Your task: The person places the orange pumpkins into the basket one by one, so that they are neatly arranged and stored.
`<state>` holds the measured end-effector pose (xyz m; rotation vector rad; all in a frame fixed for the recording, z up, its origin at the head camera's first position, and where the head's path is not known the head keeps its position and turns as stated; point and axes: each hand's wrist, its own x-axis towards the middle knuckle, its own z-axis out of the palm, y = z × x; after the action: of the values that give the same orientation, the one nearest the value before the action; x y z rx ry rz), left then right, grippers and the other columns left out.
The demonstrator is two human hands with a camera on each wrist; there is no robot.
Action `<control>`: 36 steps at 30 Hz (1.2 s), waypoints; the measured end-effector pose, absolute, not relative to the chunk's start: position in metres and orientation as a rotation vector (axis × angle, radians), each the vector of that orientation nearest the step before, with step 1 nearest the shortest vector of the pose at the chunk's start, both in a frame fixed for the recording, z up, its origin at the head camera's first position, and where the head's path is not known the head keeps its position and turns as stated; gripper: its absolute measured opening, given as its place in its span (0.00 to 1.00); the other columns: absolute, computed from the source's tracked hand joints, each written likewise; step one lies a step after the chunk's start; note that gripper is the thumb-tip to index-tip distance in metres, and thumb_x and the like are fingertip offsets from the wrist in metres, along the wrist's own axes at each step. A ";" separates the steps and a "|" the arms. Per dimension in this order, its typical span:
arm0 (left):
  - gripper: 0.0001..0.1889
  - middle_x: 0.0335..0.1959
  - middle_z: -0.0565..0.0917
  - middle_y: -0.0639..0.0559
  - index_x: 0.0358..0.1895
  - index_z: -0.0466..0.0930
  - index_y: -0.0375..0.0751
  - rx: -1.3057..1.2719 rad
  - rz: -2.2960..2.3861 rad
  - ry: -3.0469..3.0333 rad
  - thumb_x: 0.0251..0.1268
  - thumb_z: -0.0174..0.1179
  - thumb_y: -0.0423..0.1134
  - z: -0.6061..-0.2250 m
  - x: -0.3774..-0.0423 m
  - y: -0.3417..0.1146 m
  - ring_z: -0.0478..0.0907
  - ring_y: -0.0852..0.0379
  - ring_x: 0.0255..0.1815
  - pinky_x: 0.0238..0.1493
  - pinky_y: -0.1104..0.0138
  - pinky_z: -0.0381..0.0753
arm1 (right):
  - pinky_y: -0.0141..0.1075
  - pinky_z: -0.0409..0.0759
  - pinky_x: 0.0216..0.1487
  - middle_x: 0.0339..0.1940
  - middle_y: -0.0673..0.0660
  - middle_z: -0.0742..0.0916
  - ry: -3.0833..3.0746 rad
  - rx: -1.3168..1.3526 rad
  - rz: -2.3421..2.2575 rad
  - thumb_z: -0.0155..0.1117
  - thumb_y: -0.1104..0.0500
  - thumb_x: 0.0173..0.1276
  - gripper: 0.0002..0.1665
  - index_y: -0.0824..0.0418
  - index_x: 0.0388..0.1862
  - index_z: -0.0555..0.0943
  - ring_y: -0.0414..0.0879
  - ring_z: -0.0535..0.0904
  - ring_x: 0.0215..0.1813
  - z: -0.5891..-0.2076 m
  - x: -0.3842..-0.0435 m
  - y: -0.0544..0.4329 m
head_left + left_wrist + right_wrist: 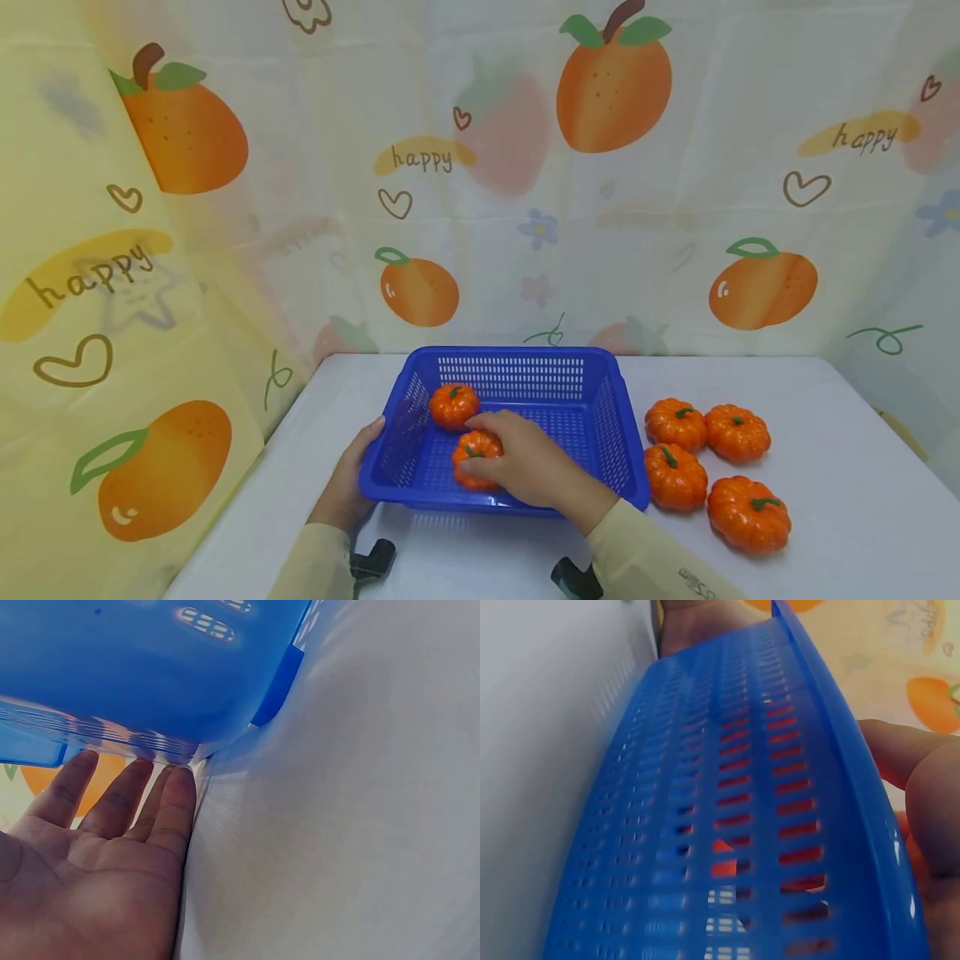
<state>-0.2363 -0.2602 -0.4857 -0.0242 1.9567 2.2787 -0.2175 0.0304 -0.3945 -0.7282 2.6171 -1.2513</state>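
Note:
My right hand (536,462) reaches over the front rim of a blue plastic basket (555,497). Its thumb and fingers grip a small orange pumpkin (463,457) with a green stem, low inside the basket. Just behind it, in the left part of the basket, sits another orange pumpkin (453,407). At the basket's left side is my left hand (347,479). The left wrist view shows its fingers extended, fingertips (178,780) against the slotted wall. Orange shows through the slots in the right wrist view, where the basket wall hides most of the gripped pumpkin.
Several more orange pumpkins (748,515) stand in a group right of the basket on the white table (840,467). Behind the table and along its left side hangs a curtain (495,250) printed with oranges.

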 end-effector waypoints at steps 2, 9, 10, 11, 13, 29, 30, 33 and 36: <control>0.44 0.80 0.70 0.36 0.86 0.59 0.42 -0.021 2.275 1.963 0.80 0.51 0.68 -0.486 -0.237 -0.260 0.75 0.41 0.71 0.62 0.57 0.80 | 0.51 0.85 0.59 0.62 0.55 0.85 2.608 -0.719 -1.253 0.77 0.47 0.74 0.33 0.59 0.72 0.81 0.52 0.81 0.58 -0.393 -0.217 0.025; 0.44 0.80 0.70 0.35 0.86 0.59 0.42 -0.013 2.277 1.952 0.80 0.51 0.68 -0.487 -0.238 -0.260 0.75 0.40 0.71 0.62 0.56 0.81 | 0.51 0.86 0.58 0.55 0.56 0.80 2.621 -0.699 -1.195 0.78 0.49 0.74 0.31 0.56 0.72 0.83 0.51 0.80 0.54 -0.393 -0.219 0.005; 0.44 0.80 0.70 0.36 0.86 0.59 0.42 -0.013 2.274 1.954 0.80 0.51 0.68 -0.488 -0.239 -0.260 0.75 0.40 0.71 0.63 0.56 0.80 | 0.52 0.85 0.59 0.56 0.56 0.80 2.627 -0.702 -1.188 0.78 0.50 0.74 0.31 0.56 0.72 0.84 0.52 0.80 0.55 -0.393 -0.219 0.003; 0.44 0.80 0.70 0.37 0.86 0.60 0.43 -0.022 2.275 1.953 0.80 0.51 0.68 -0.487 -0.238 -0.260 0.74 0.41 0.72 0.63 0.57 0.80 | 0.53 0.85 0.60 0.57 0.57 0.81 2.633 -0.706 -1.178 0.78 0.50 0.74 0.31 0.56 0.71 0.84 0.53 0.81 0.56 -0.394 -0.220 0.000; 0.43 0.80 0.71 0.37 0.86 0.61 0.43 -0.021 2.278 1.953 0.80 0.51 0.68 -0.487 -0.239 -0.260 0.74 0.40 0.72 0.65 0.57 0.79 | 0.54 0.83 0.63 0.61 0.58 0.83 2.641 -0.712 -1.164 0.78 0.50 0.73 0.32 0.58 0.72 0.83 0.54 0.82 0.59 -0.395 -0.221 -0.004; 0.43 0.82 0.69 0.40 0.86 0.61 0.41 -0.023 2.275 1.947 0.82 0.49 0.67 -0.484 -0.239 -0.261 0.70 0.42 0.78 0.74 0.54 0.71 | 0.59 0.80 0.67 0.67 0.57 0.84 2.619 -0.646 -1.139 0.79 0.50 0.73 0.32 0.58 0.72 0.82 0.55 0.81 0.65 -0.399 -0.228 -0.032; 0.43 0.82 0.69 0.40 0.86 0.61 0.41 -0.019 2.274 1.947 0.82 0.49 0.67 -0.484 -0.239 -0.261 0.69 0.42 0.79 0.75 0.52 0.70 | 0.58 0.80 0.66 0.66 0.57 0.85 2.608 -0.628 -1.153 0.79 0.50 0.73 0.32 0.59 0.72 0.82 0.55 0.82 0.64 -0.399 -0.228 -0.032; 0.44 0.83 0.68 0.41 0.86 0.61 0.42 -0.029 2.271 1.955 0.81 0.50 0.68 -0.484 -0.240 -0.260 0.66 0.41 0.81 0.79 0.47 0.63 | 0.57 0.81 0.66 0.63 0.55 0.86 2.580 -0.586 -1.174 0.79 0.50 0.73 0.32 0.59 0.71 0.81 0.53 0.83 0.62 -0.401 -0.230 -0.032; 0.44 0.83 0.67 0.41 0.87 0.61 0.42 -0.033 2.268 1.961 0.81 0.50 0.68 -0.486 -0.240 -0.259 0.64 0.40 0.82 0.80 0.44 0.60 | 0.56 0.80 0.67 0.63 0.55 0.86 2.574 -0.585 -1.160 0.78 0.50 0.74 0.30 0.59 0.70 0.81 0.53 0.82 0.63 -0.402 -0.231 -0.031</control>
<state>-0.2399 -0.2590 -0.4857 -0.0335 1.9610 2.2684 -0.2311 -0.0312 -0.4018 -0.5848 2.5737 -1.1601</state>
